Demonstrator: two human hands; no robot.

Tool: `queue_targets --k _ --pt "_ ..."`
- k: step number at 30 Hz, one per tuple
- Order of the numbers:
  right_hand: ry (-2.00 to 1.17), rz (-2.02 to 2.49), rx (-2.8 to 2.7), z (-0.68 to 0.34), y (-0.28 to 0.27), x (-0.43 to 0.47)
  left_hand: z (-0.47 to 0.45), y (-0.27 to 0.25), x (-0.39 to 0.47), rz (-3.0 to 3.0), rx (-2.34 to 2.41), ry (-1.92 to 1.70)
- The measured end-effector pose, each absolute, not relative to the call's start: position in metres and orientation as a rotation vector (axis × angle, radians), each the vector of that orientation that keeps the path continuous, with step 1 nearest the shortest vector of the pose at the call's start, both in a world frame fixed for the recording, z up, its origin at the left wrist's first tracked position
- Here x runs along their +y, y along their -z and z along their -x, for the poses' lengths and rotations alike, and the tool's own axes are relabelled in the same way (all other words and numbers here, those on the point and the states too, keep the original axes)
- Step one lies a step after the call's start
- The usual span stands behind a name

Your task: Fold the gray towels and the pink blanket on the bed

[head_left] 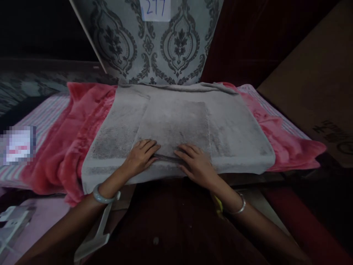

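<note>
A grey plush cloth is spread over the bench, its near edge hanging over the front. In its middle lies a darker grey rectangular panel; I cannot tell whether this is a separate folded piece. My left hand rests at the panel's near left corner, fingers on top and thumb at the edge. At the near right part, my right hand is bent over the same edge, thumb lower than the fingers. Between both hands runs a dark raised fold. Both hands appear to pinch the cloth there.
Pink fleece blanket shows on both sides of the cloth, over a striped sheet. A large cardboard box stands at the right. Patterned wallpaper is behind. A white hanger-like object lies below my left forearm.
</note>
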State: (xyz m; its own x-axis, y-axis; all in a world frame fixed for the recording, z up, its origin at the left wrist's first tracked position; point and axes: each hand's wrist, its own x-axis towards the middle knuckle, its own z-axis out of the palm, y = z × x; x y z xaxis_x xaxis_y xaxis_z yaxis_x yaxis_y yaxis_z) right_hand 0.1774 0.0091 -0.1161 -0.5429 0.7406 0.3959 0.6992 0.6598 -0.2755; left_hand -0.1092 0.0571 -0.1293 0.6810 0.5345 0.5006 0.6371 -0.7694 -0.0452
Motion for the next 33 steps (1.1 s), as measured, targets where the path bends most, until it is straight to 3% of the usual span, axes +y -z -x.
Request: queue_targets --k 14,33 --pt "0.109 1.194 -2.445 -0.165 0.135 0.019 0.102 0.130 0.054 2.611 -0.787 0.751" --pt "-0.199 1.152 -2.405 -0.170 0.108 0.040 0.098 0.111 0.060 2.815 -0.949 0.677"
